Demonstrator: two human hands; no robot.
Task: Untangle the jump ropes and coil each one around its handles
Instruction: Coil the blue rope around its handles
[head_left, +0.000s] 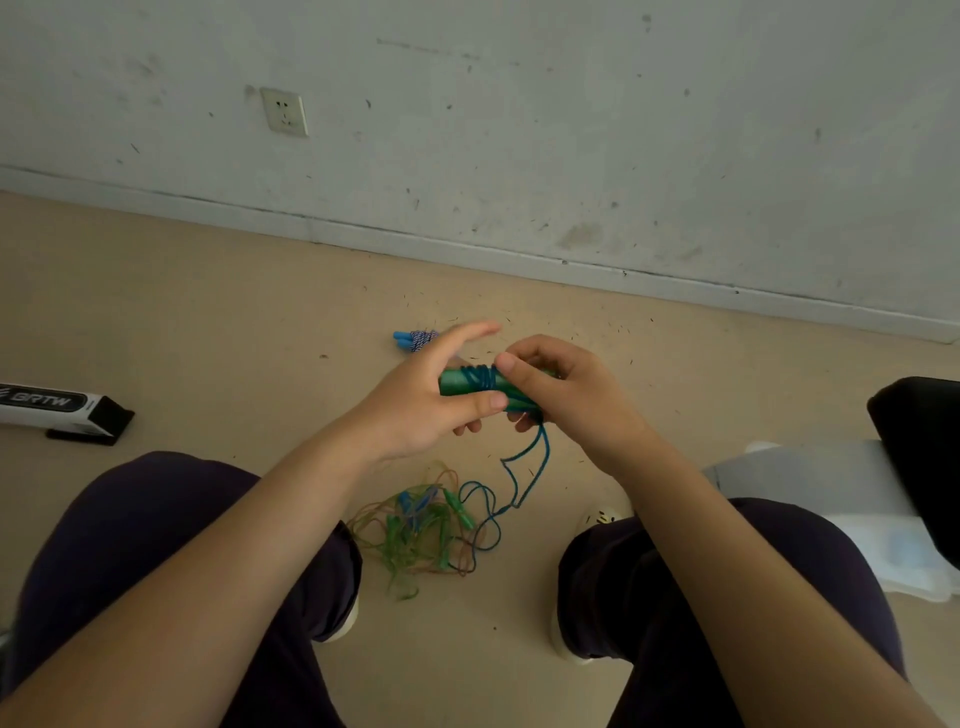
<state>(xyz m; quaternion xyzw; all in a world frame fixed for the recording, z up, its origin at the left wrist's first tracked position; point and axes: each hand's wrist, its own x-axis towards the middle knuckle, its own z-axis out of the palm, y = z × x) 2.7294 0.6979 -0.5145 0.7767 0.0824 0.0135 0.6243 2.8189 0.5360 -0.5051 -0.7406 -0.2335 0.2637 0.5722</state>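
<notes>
Seated person, two knees in dark trousers at the bottom of the view, both bare forearms reaching forward over a beige floor (208, 312).

Green handles (457, 383): held level between the two hands, above the floor; how many handles make up the bundle cannot be told. Several turns of dark blue rope (480, 376) wound around their middle. Rest of that rope hangs from under the right hand and trails down in loops to the floor.

Left hand (426, 400): thumb and lower fingers grip the left end of the handles; index finger sticks out straight.

Right hand (561, 387): fingers curled round the right end, thumb pressing on the wraps.

Floor between the feet: one tangled heap of ropes (421, 530), thin green and brownish cords, small green and blue handles mixed in; count unclear.

Beyond the hands: one coiled rope with blue handles (413, 340).

Far left: one white-and-black box (57, 408). One wall socket (284, 111).
</notes>
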